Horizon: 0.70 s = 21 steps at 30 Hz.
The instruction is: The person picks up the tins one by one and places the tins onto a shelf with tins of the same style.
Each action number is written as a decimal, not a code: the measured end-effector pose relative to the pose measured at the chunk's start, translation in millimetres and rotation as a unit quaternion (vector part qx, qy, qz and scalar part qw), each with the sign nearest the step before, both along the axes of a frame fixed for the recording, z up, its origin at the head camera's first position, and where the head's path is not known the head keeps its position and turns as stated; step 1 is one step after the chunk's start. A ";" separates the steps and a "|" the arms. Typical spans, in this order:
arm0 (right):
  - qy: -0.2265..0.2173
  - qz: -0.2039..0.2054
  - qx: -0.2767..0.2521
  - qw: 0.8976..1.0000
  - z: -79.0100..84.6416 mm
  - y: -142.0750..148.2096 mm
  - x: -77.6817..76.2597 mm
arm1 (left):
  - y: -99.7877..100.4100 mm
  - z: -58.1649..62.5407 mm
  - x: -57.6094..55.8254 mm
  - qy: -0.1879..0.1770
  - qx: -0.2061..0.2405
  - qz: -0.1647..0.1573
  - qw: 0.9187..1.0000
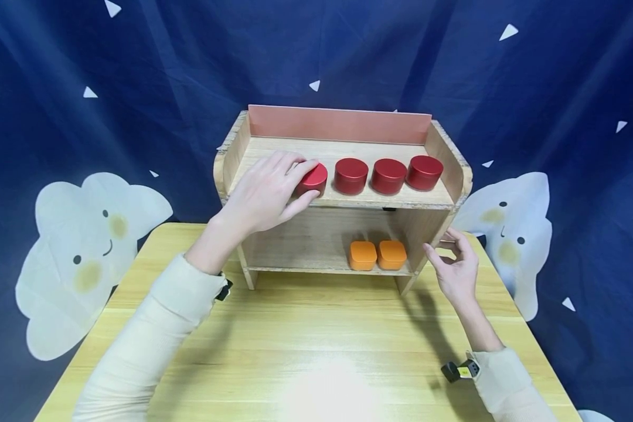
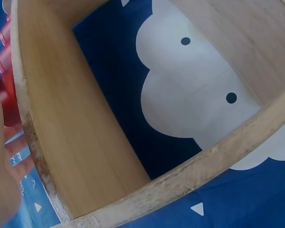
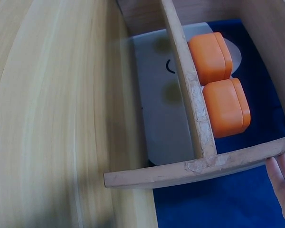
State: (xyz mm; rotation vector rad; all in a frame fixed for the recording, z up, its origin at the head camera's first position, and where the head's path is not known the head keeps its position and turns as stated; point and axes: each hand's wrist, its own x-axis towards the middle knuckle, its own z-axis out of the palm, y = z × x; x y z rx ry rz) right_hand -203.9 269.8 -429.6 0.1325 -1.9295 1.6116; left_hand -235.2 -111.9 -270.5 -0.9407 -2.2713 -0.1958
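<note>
A small two-tier wooden shelf (image 1: 316, 239) stands on the table. On its top tier my left hand (image 1: 266, 190) holds the leftmost red round tin (image 1: 315, 177), thumb at the front and fingers over the far side. In the left wrist view that red tin (image 2: 8, 99) shows at the left edge, beside the shelf's wood. My right hand (image 1: 458, 266) is at the right side panel (image 1: 427, 234). The right wrist view shows its fingers (image 3: 278, 178) against the panel's outer face and a fingertip over the inner side, so it grips the panel's edge.
Three more red tins (image 1: 350, 176) stand in a row along the top tier, right of the held one. Two orange square boxes (image 1: 363, 255) sit side by side at the lower tier's right end. Behind the wooden table (image 1: 274, 340) hangs a blue curtain (image 1: 200, 64) with cloud prints.
</note>
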 end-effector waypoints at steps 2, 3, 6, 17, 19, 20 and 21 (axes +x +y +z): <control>0.002 0.002 -0.001 1.000 0.5 -0.2 0.1 | 0.3 -0.2 -1.7 -0.002 -0.003 0.000 1.000; 0.003 0.004 -0.001 1.000 0.5 -0.1 0.0 | 0.5 -0.4 -2.6 -0.003 -0.004 0.000 1.000; 0.008 0.006 -0.001 1.000 0.3 0.0 -0.2 | 0.9 -0.9 -4.4 -0.010 -0.006 0.001 1.000; 0.013 0.004 0.003 1.000 -1.7 0.3 -1.4 | 2.8 -0.6 -12.5 -0.030 -0.007 0.011 0.999; 0.013 0.004 0.004 1.000 -2.1 0.3 -1.4 | 3.0 -0.4 -14.0 -0.034 -0.008 0.013 0.999; 0.014 0.003 0.003 1.000 -2.1 0.2 -1.5 | 3.1 -0.2 -14.7 -0.037 -0.008 0.014 0.999; 0.014 0.003 0.002 1.000 -2.2 0.1 -1.5 | 3.1 -0.2 -15.4 -0.039 -0.008 0.015 0.999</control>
